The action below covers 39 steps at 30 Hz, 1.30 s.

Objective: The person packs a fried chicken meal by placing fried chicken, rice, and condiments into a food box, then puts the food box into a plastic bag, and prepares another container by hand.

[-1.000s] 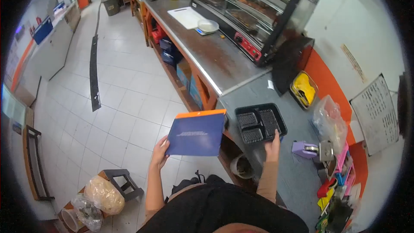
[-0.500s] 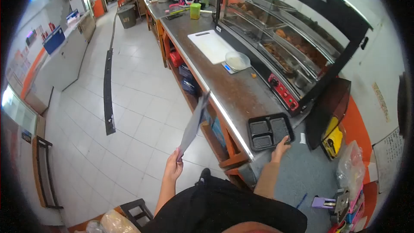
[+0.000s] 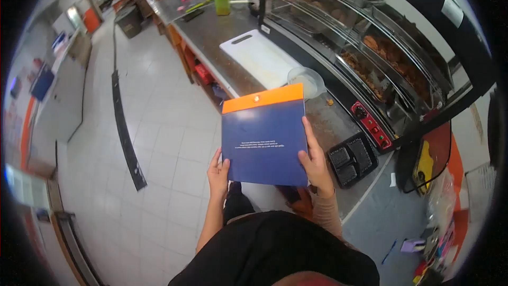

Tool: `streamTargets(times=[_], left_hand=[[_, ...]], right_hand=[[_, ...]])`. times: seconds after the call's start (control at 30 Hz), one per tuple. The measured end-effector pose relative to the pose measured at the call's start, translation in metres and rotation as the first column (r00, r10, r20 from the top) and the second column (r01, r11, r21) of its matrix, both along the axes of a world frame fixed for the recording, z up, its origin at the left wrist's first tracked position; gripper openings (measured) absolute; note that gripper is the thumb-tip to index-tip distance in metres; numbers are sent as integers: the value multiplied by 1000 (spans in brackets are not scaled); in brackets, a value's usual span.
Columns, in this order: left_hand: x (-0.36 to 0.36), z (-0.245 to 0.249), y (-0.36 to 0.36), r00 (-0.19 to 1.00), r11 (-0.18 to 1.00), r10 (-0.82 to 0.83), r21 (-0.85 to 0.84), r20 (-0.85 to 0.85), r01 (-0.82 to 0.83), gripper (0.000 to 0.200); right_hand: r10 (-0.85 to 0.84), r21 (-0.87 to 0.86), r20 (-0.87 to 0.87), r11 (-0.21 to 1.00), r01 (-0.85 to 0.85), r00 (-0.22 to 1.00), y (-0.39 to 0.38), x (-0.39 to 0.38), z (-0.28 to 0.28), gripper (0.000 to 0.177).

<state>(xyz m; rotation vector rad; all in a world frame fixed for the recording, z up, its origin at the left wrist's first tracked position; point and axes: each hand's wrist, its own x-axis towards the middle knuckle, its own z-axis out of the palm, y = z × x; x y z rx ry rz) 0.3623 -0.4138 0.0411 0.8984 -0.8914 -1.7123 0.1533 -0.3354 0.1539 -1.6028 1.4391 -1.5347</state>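
A person's left hand grips the lower left corner of a flat dark-blue card envelope with an orange flap, thumb on the front face and fingers curled behind it, while the right hand clasps the lower right edge, with the fingers laid long up the face and side of the card. The envelope is held upright in mid-air at the centre of the frame, in front of the person's black-clad body, with its orange flap uppermost and a line of small white print across the blue panel; the print is too small to read. Just to the right of the right hand, a black plastic tray with moulded compartments lies on the long stainless-steel counter, close to the counter's near end. Beyond the envelope's top edge, a clear round plastic bowl rests beside a white rectangular cutting board. A glass-fronted heated display cabinet with a black frame runs along the right side of the frame, with browned food on its shelves and a red control panel low on its front. A lime-green cup stands on the counter near the top of the frame. White floor tiles fill the left half, crossed by a long black strip.
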Motion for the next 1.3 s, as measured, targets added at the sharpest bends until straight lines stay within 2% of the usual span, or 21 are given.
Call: streamTargets(times=[0.07, 0.13, 0.2, 0.27, 0.33, 0.37, 0.43, 0.47, 0.53, 0.57, 0.67, 0.73, 0.77, 0.8, 0.87, 0.93, 1.03, 1.07, 1.1, 1.23, 1.3], left_hand=[[-4, 2, -42, 998, 994, -42, -99, 45, 47, 44], [-4, 7, -84, 957, 903, 49, -422, 286, 80, 41], [-7, 21, -116, 973, 921, 6, -380, 230, 84, 41], [-5, 24, -150, 878, 693, 200, -696, 434, 187, 42], [-9, 32, -170, 858, 686, 133, -671, 496, 282, 47], [-13, 33, -178, 927, 766, -1, -595, 375, 242, 48], [-22, 37, -188, 969, 857, -198, -454, 151, 245, 47], [-26, 39, -190, 964, 853, -220, -449, 151, 266, 47], [-33, 43, -189, 955, 846, -291, -450, 57, 285, 39], [-38, 46, -186, 950, 844, -306, -444, 58, 299, 39], [-57, 59, -182, 961, 849, -276, -475, -23, 233, 23], [-66, 64, -185, 779, 797, -536, -499, -326, 340, 45], [-68, 62, -188, 763, 765, -599, -455, -242, 456, 66], [-70, 63, -190, 765, 766, -600, -442, -235, 466, 66], [-77, 67, -196, 553, 621, -776, -210, -303, 755, 69], [-84, 70, -205, 509, 528, -848, -150, -150, 836, 62], [-89, 44, -227, 207, 209, -978, -206, -30, 956, 51], [-87, 34, -234, -78, 22, -967, -384, -242, 923, 49], [-89, 25, -236, -84, 14, -968, -383, -237, 924, 49], [-97, 7, -224, 224, 151, -969, -461, 108, 874, 46], [-104, 1, -216, 373, 193, -890, -525, 261, 829, 44]], right_hand=[[-71, 45, 93, 997, 67, 993, -23, 5, 0, 63], [-181, 76, 65, 982, 176, 981, -46, 10, -5, 63], [-241, 55, 40, 970, 238, 970, -68, 12, -9, 62], [-296, 48, 18, 954, 295, 955, -82, 12, -14, 62], [-375, 41, -203, 920, 390, 905, -87, 11, -18, 61], [-397, 49, -201, 909, 414, 896, -90, 12, -15, 61], [-559, -163, -670, 752, 638, 488, -93, 15, -6, 61], [-566, -158, -672, 738, 656, 476, -93, 15, -13, 61], [-618, -102, -3, 782, 615, 786, -88, 18, -32, 62], [-629, -194, 343, 679, 708, 698, -93, 30, -35, 46], [-615, -359, 293, 639, 681, 732, -89, 22, -23, 23], [-630, -393, 283, 611, 687, 723, -80, 11, -14, 11], [-560, -431, 259, 662, 613, 787, -73, 4, -13, 11], [-485, -465, 234, 705, 535, 843, -66, 1, -10, 12], [-507, -359, 182, 763, 537, 843, -54, 1, 9, 15], [-363, -312, -71, 893, 325, 929, -45, -3, 20, 13], [-238, -170, -291, 966, 195, 927, -36, -4, 36, 6], [-165, -102, -392, 985, 136, 905, -35, -4, 38, 5], [-116, -66, -408, 993, 97, 906, -33, -4, 37, 5], [-34, 10, -464, 999, 44, 885, -29, -5, 34, 6], [9, 163, -510, 983, 87, 860, -24, -7, 27, 16]])
